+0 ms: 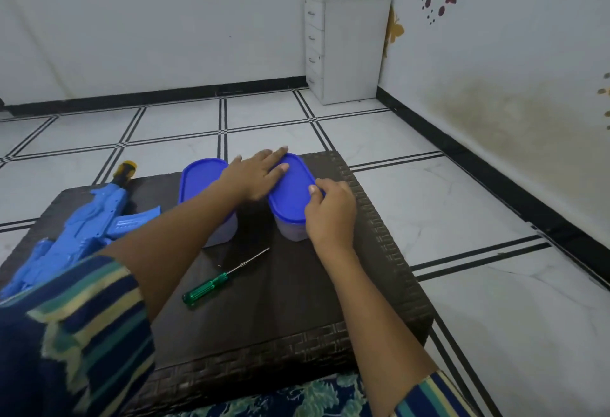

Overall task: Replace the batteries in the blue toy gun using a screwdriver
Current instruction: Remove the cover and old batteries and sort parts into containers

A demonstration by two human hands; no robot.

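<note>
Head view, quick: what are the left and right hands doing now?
Left hand: open, fingers straight, resting flat on the blue lid of the right-side container.
Right hand: fingers curled round that lid's near edge, gripping it.

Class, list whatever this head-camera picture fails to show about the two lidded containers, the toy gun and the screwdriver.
Contents of the left container and right container: head view, blue lids on, walls cloudy.
Toy gun rear end: head view, cut off by the left edge and covered by the striped sleeve.
Screwdriver tip type: head view, too small.
</note>
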